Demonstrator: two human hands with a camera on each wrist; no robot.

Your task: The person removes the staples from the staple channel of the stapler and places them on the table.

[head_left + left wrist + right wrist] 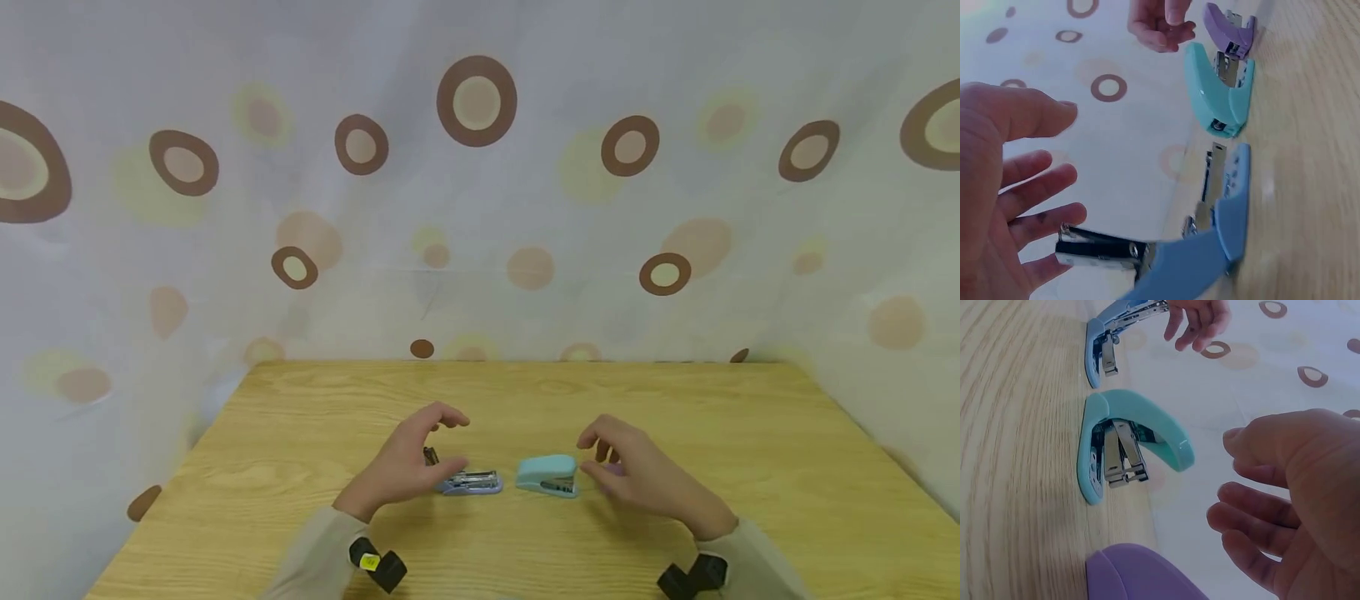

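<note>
Fingers [1041, 187] curve apart, empty, left hand [402, 460] by the blue stapler [1233, 222], right hand [647, 473] by the purple stapler [1223, 27].

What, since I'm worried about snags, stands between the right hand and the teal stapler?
Nothing visible: only open air separates the right hand from the teal stapler. The purple stapler sits to its right, outside that gap.

Opened blue stapler [474, 481], teal stapler [546, 472], purple stapler [1227, 31]
</note>
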